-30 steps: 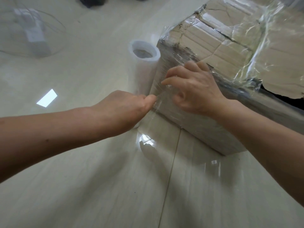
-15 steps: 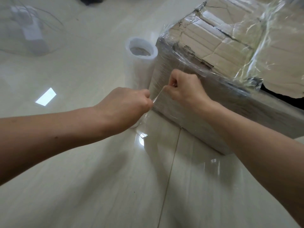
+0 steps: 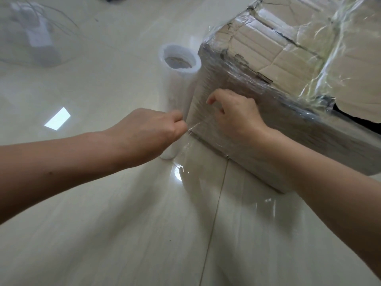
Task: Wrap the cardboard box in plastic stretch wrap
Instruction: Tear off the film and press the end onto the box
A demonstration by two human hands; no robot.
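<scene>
Box: the cardboard box (image 3: pixel 288 48) sits on the floor (image 3: pixel 103 223) in the upper right of the frame; its near corner points toward the centre
Roll: the roll (image 3: pixel 179 58) stands upright just beside that corner, top centre
Left hand: your left hand (image 3: pixel 152 133) is clenched, pinching a thin taut strand of stretch wrap (image 3: pixel 193 127) that runs to the box's side
Right hand: your right hand (image 3: pixel 237 116) rests against the filmed side with fingers curled; I cannot tell whether it grips the film
Done: the side facing you looks covered in several layers; crinkled bands cross the top
Left to do: bare cardboard shows between the top bands, and a dark gap (image 3: pixel 354 118) opens at the right edge; the film appears joined to the roll, so I judge you are tearing or tucking the tail, with the top unfinished
Edges: the near corner is sharp under the film; pull along it, not across it
Room: glossy floor lies open across the lower frame and centre left; a fan (image 3: pixel 35 38) stands well apart at the upper left
</scene>
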